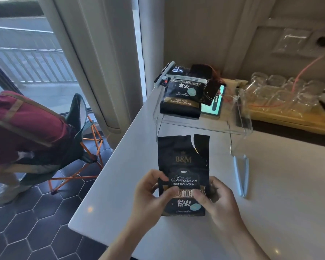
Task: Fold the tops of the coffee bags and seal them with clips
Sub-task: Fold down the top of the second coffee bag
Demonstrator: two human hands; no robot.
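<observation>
A black coffee bag (pixel 183 158) lies flat on the white counter (pixel 270 184), its torn, unfolded top pointing away from me. My left hand (pixel 151 194) grips its left edge and my right hand (pixel 213 198) grips its right edge, thumbs on the front label. A pale blue clip (pixel 241 175) lies on the counter just right of the bag. Further back, a second black coffee bag (pixel 182 99) rests on a clear acrylic riser (pixel 201 126), its folded top held by a grey clip (pixel 186 77). Behind it another dark bag (pixel 178 69) carries a clip too.
A phone with a lit green screen (pixel 215 104) lies on the riser beside dark packets. A yellow tray (pixel 289 117) of glass cups stands at the back right. The counter's left edge drops to a tiled floor with a folding chair (pixel 79 147) and red backpack (pixel 26 124).
</observation>
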